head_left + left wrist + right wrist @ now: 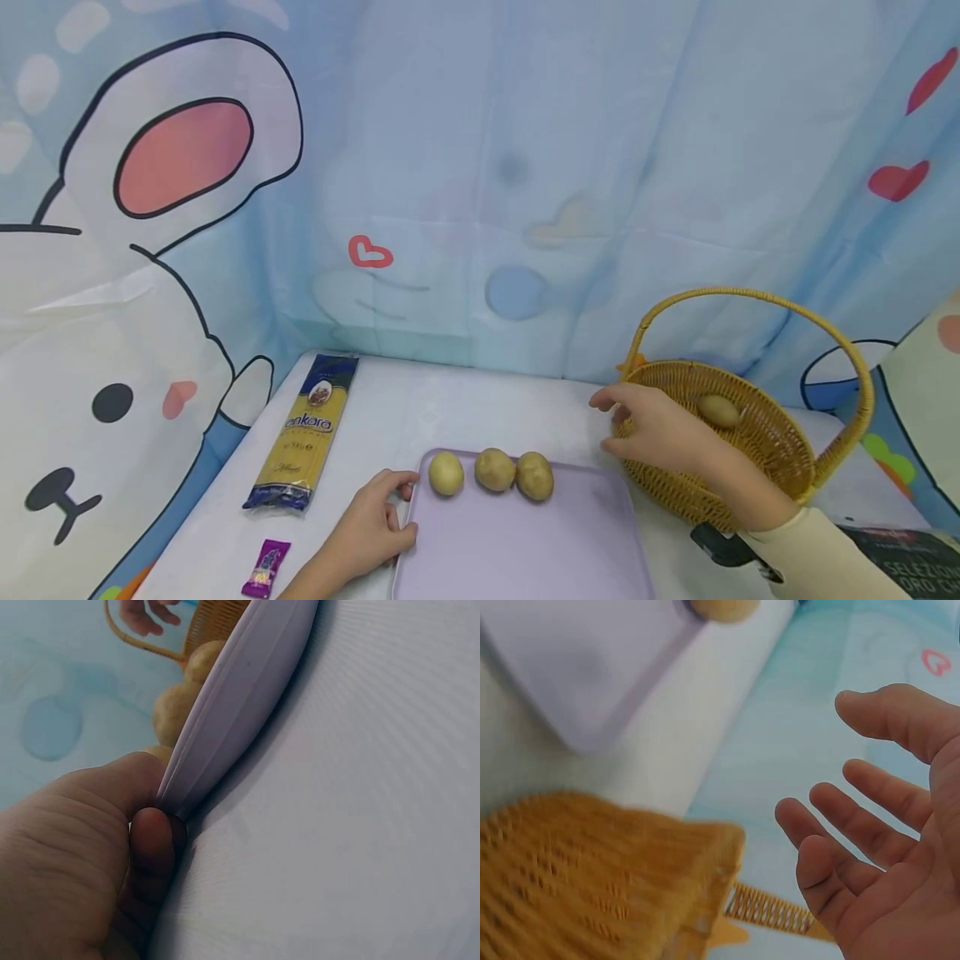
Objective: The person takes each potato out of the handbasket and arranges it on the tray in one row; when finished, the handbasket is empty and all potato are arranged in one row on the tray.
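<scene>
My left hand (369, 527) grips the left edge of a lilac tray (517, 550). In the left wrist view, the thumb (135, 776) lies at the rim and a curled finger (152, 836) is beneath. Three potatoes (495, 470) sit in a row along the tray's far edge. Over the left side of a wicker basket (675, 492) hovers my right hand (663, 427), holding nothing. Its fingers (870, 799) are loosely bent and spread from the thumb in the right wrist view. Inside the basket lies another potato (718, 411), beyond the right hand.
Left of the tray are a pack of spaghetti (303, 437) and a small purple wrapped sweet (266, 568). The basket's tall handle (750, 293) arches over it. A dark printed package (907, 560) and a black object (722, 546) lie by the right sleeve. A printed curtain (480, 167) hangs behind.
</scene>
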A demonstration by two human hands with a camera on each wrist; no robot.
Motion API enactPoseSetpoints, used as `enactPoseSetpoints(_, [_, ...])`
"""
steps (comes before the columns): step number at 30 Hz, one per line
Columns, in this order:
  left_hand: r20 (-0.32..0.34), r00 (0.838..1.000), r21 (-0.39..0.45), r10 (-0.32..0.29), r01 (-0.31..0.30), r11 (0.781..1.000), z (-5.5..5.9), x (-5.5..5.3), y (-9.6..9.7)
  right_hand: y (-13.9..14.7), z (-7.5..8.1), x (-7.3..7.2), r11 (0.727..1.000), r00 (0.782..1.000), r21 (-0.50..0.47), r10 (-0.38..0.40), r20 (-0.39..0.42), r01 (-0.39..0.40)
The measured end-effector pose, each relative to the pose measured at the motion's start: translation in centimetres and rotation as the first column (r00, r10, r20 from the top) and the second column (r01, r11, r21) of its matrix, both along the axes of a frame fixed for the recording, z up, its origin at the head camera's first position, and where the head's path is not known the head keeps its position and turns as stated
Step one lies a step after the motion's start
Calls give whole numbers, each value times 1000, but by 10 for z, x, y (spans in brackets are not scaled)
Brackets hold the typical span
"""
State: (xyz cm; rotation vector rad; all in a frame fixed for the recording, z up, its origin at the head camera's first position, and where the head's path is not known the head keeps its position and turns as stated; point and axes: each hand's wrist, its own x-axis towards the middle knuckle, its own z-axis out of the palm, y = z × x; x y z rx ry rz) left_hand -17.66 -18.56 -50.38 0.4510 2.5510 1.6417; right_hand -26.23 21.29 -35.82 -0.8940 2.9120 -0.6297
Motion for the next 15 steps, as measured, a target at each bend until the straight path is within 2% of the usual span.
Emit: enactPoseSetpoints(15, [0,1000,3,-2,2,1000,1,0,0,56,10,-30,990,991,30,-136,-10,136])
